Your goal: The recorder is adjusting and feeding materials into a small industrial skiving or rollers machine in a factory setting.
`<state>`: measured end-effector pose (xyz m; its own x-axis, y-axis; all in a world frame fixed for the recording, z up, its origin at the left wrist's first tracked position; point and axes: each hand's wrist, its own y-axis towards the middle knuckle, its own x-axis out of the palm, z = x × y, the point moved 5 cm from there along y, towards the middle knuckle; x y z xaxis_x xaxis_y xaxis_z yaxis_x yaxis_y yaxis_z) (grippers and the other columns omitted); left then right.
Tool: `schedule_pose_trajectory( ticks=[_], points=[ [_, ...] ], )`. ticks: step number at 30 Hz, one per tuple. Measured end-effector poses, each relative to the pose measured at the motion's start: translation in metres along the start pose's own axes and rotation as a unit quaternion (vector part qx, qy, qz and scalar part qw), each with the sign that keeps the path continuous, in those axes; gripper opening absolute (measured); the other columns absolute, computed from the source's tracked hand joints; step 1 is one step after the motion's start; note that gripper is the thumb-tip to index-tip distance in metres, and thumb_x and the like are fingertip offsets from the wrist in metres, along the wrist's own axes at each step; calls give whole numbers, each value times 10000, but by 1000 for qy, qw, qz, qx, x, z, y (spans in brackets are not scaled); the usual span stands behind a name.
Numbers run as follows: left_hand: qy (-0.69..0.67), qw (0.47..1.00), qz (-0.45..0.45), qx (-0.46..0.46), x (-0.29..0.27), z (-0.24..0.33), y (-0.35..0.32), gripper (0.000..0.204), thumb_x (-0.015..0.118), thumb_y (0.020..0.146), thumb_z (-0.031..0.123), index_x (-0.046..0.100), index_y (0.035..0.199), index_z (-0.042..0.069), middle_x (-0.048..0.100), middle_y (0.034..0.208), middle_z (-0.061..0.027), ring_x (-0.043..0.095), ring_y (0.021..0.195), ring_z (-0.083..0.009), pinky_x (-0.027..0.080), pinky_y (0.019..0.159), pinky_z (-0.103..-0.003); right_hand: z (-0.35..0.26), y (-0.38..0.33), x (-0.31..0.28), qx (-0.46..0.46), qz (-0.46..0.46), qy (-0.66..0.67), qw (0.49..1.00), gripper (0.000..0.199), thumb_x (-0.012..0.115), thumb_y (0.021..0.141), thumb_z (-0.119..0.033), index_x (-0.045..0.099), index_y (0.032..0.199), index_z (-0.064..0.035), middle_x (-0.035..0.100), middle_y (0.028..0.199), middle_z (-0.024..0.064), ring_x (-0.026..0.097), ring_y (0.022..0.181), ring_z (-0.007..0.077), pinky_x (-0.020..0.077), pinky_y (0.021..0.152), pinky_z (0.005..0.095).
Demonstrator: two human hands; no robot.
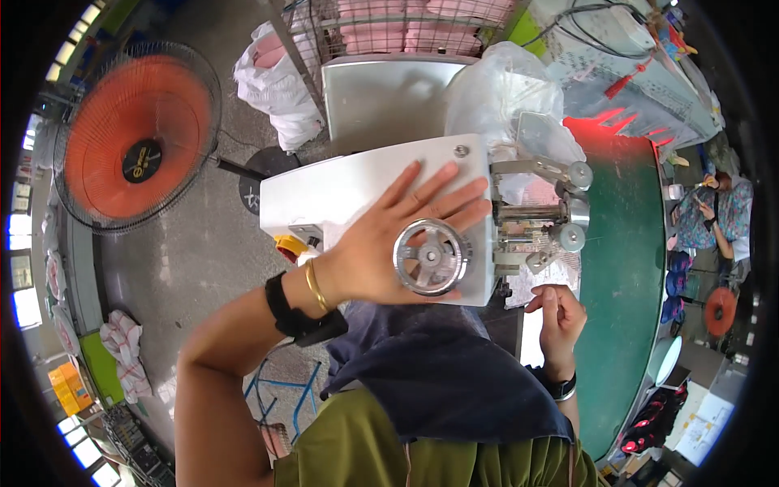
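Our left hand (389,243) lies flat, fingers spread, on the top face of the white box-shaped sewing machine head (365,191); nothing is gripped. The round silver metal handwheel (430,256) sits right over the heel of that hand in this view (we can't tell if the palm actually touches it). A black wrist strap (296,312) and a thin gold bangle (316,286) sit just behind the left hand.

Our right hand (556,316) is lower and to the right, well apart from the left, fingers curled in with thumb and fingertips pinched together. Whether they pinch anything we cannot tell; it's too small. It sits just below the pale patterned fabric piece (552,276) under the grey metal needle and thread-guide assembly (540,215). A dark watch (560,385) is on the right wrist.

Right of the right hand runs the green table (625,268). Beyond the left hand's fingertips is a clear crumpled plastic bag (503,93). A yellow-and-red knob (290,246) pokes out just left of the left wrist. Far left of the left forearm stands an orange-bladed floor fan in a wire cage (134,134). Below both hands, dark blue cloth (446,365) drapes over our lap.
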<state>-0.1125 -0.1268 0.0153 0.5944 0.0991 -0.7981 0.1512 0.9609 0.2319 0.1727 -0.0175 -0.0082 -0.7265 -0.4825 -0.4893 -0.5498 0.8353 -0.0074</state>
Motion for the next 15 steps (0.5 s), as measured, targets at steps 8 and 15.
schedule_pose_trajectory(
  ticks=[8, 15],
  points=[
    [-5, 997, -32, -67, 17, 43, -103, 797, 621, 964, 514, 381, 1581, 70, 373, 1641, -125, 285, 1555, -301, 198, 1273, -506, -13, -9, 26, -9, -9, -15, 1000, 207, 586, 1033, -108, 726, 958, 26, 716, 722, 75, 671, 662, 145, 524, 685, 290],
    [-37, 998, -39, 13, 26, 59, -81, 757, 621, 981, 440, 366, 1584, 63, 381, 1636, -109, 353, 1521, -267, 266, 1258, -433, -30, -8, 45, -53, -46, -34, 997, 169, 607, 1015, -84, 733, 959, 12, 722, 754, 83, 692, 676, 154, 537, 662, 288]
  ],
)
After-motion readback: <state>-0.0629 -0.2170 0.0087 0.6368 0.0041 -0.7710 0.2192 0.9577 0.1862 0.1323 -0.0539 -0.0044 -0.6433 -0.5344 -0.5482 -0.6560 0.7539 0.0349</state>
